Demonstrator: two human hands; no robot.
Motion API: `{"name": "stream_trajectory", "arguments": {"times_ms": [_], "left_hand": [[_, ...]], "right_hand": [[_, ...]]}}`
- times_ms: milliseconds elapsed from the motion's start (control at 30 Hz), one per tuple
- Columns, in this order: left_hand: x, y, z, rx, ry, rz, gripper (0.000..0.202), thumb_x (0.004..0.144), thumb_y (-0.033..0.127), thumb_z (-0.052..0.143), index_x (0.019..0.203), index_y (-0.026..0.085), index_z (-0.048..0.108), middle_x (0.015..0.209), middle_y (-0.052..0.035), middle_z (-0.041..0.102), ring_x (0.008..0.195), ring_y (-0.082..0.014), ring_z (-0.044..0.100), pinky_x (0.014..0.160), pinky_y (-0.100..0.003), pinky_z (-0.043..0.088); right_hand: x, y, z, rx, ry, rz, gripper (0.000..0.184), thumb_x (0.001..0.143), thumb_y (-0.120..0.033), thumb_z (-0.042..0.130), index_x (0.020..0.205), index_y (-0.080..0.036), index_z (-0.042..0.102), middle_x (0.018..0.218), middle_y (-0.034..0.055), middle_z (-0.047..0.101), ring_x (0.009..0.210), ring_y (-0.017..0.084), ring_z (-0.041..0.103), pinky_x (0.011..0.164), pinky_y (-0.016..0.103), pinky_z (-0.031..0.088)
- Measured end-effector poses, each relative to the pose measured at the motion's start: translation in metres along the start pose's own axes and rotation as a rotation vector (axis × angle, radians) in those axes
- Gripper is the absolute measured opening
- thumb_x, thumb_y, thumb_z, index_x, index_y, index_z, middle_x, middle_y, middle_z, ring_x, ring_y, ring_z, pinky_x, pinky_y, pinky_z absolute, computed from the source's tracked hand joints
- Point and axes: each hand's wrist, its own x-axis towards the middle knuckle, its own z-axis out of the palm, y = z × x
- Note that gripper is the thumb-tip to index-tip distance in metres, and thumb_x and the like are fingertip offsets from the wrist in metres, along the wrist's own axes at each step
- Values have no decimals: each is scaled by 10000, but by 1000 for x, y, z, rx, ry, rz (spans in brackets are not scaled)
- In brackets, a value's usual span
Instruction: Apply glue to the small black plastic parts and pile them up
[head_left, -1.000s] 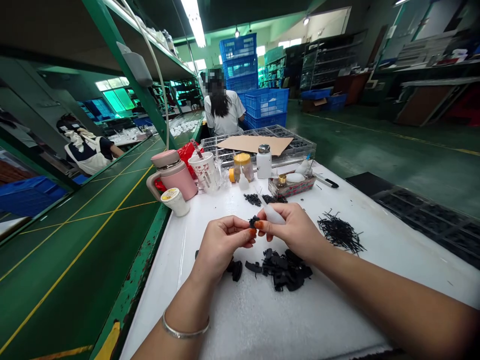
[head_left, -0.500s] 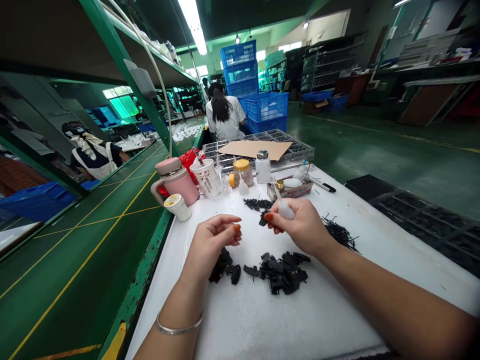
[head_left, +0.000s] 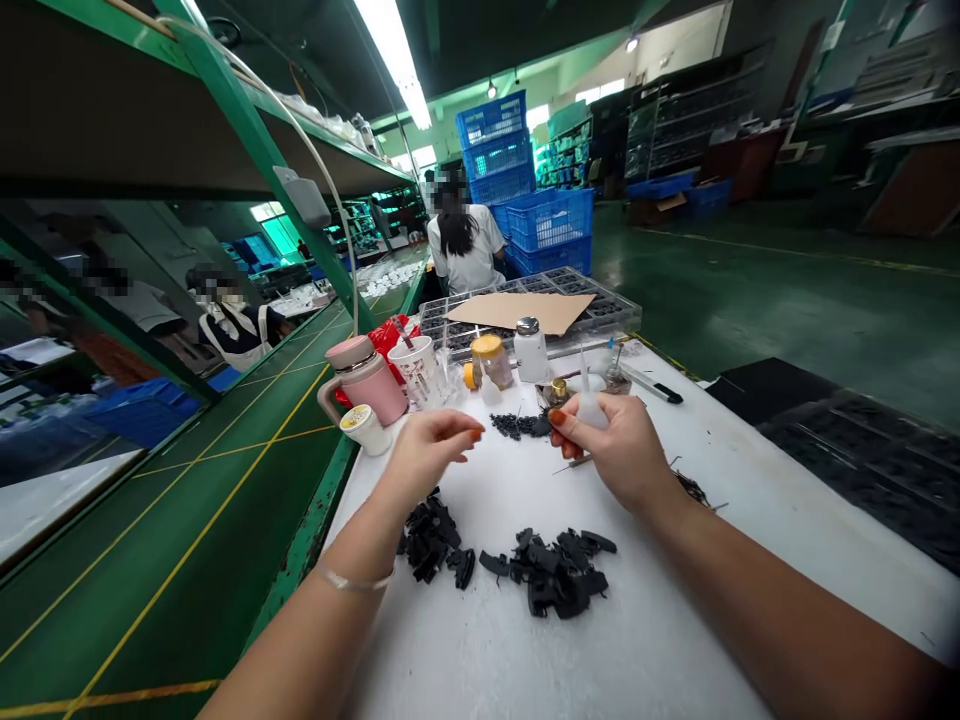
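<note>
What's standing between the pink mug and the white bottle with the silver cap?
In the head view, a printed plastic cup and a yellow-lidded jar stand between the pink mug and the white bottle.

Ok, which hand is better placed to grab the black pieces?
Left, probably: the left hand is empty and open, close to the black pieces, while the right hand holds a white squeeze bottle.

Squeeze bottle (head_left: 591, 410): white, in orange-nailed right fingers (head_left: 577, 425). Relative to bottle: moulded pieces (head_left: 551, 575) nearer, matte black; worktop (head_left: 480, 660) beneath, white; tumbler (head_left: 364, 380) far left, pink.
</note>
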Motion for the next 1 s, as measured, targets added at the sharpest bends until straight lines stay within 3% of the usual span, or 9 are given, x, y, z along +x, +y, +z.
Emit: {"name": "stream_trajectory", "arguments": {"times_ms": [100,267,467,700,867,1000], "left_hand": [[28,-9,22,572,-83,234,191,798,203,557,857,207,738,853,-61,721,758,-184,620,740,-315,491],[51,-18,53,781,-168,279,219,772,108,526,738,168,734,807,-102,694,736,-207,612,722,-318,459],[51,-20,62,923,-245,279,228,803,138,487,783,157,713,847,-129,690,821,-247,624,769,-351,469],[47,-16,59,840,-170,188,173,743,135,520,754,162,691,815,-122,705,810,-270,634,771,-394,476],[38,-12,49,579,-83,102,162,720,146,554,778,173,703,766,-69,712,753,-210,643,720,-331,497],[26,-4,36,322,-120,27,232,766,172,551,932,95,694,810,-103,722,722,-171,667,637,-270,529]], "right_hand": [[-1,3,4,-52,-16,-13,353,744,-466,699,613,-157,588,557,42,612,473,122,501,469,266,397],[2,10,6,-134,4,-15,352,742,-481,688,615,-165,602,530,36,607,473,137,509,472,272,398],[1,13,5,-253,50,-52,346,790,-477,614,619,-176,616,505,30,586,478,150,507,493,281,402],[5,18,0,-375,47,-88,343,765,-513,596,641,-195,628,514,49,612,475,195,549,472,306,429],[5,22,1,-402,37,-102,370,779,-532,571,628,-199,624,513,44,604,463,182,522,453,294,388],[0,20,6,-333,-21,-92,395,796,-551,560,634,-196,619,511,34,580,491,174,507,483,292,385]]}}
